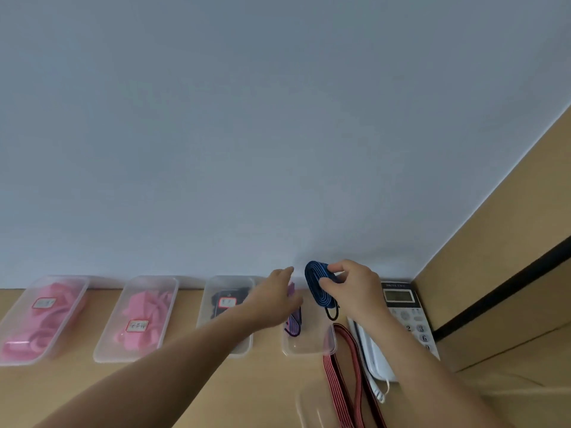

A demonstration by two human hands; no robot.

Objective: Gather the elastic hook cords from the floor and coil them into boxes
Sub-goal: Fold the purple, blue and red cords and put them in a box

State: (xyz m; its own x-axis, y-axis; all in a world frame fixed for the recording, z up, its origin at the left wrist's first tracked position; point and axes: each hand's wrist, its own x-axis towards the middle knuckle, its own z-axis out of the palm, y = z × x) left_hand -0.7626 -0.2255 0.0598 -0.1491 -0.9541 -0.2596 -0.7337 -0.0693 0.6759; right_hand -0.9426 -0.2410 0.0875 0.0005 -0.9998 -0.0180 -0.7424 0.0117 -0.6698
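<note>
My right hand (350, 281) pinches a coiled blue elastic cord (318, 287) held upright over a clear plastic box (309, 347) by the wall; its black hook (332, 313) hangs below the coil. My left hand (275, 296) reaches over the same box with fingers straight, resting on a purple cord (293, 322) that lies inside. A red-and-black striped cord (346, 372) runs loose along the desk from the box toward me.
Along the wall stand two lidded boxes of pink cords (40, 316) (139, 316) and one with a dark cord (225, 304). A white desk phone (404, 319) sits right of the open box. A clear lid (312, 406) lies near the front. A wooden panel (509, 273) rises at right.
</note>
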